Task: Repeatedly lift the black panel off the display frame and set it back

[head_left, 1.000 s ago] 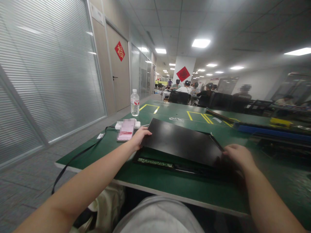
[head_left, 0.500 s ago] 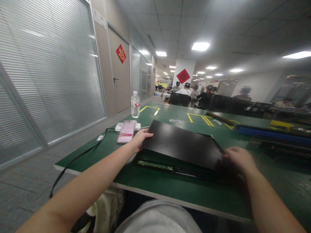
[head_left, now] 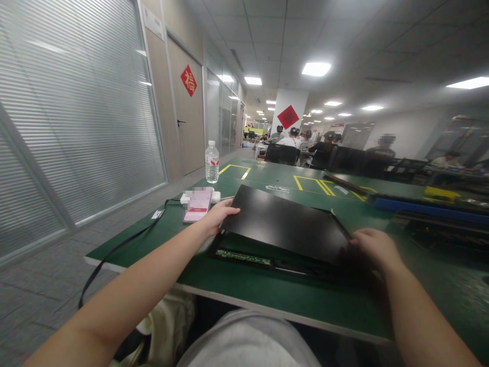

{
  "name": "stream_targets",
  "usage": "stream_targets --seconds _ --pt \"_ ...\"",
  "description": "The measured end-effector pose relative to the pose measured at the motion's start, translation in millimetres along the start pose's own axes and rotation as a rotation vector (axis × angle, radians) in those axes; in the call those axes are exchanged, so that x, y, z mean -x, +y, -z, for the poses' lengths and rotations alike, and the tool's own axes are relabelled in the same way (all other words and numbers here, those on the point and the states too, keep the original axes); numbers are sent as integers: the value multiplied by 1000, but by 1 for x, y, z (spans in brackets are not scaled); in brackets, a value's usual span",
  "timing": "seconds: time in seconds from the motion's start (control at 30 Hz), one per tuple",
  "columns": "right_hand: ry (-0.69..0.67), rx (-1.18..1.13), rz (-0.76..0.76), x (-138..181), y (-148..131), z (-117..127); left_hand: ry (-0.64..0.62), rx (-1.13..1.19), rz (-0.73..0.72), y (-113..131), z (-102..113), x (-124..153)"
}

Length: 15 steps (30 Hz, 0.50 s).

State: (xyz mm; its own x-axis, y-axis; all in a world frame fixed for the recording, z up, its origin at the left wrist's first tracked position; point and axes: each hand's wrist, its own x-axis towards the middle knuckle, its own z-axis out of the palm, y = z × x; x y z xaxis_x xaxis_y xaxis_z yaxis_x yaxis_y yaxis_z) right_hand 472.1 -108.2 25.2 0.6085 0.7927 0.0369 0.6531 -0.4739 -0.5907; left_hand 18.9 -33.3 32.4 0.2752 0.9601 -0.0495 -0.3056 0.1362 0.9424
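Observation:
A glossy black screen panel (head_left: 282, 219) is tilted above a thin black frame (head_left: 336, 223) on the green table. My left hand (head_left: 221, 216) pinches the panel's left edge, thumb on top and fingers underneath. My right hand (head_left: 372, 247) is closed at the right side, its fingertips on the frame's edge near the panel's right end; the lower fingers are dark and blurred. Under the panel's near edge, a strip of green circuit board (head_left: 242, 258) shows in the frame. The rest of the frame's inside is hidden by the panel.
A lit phone (head_left: 197, 205) lies left of the panel beside a white device with a black cable (head_left: 114, 250). A water bottle (head_left: 212, 162) stands behind them. Blue-edged equipment (head_left: 428, 208) lies at the right. Yellow tape (head_left: 298, 182) marks the table (head_left: 229, 280). People sit farther back.
The view has shifted very slightly. Both hands keep their places on the panel and the frame, with hardly any movement between them.

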Motion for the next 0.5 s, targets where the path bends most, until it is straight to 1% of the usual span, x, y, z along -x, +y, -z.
stream_targets --seconds 0.3,0.5 --pt "25 -3 17 -4 2 -2 25 -11 8 3 -2 1" --pt "9 -25 17 -3 2 -2 87 -42 4 4 -2 2"
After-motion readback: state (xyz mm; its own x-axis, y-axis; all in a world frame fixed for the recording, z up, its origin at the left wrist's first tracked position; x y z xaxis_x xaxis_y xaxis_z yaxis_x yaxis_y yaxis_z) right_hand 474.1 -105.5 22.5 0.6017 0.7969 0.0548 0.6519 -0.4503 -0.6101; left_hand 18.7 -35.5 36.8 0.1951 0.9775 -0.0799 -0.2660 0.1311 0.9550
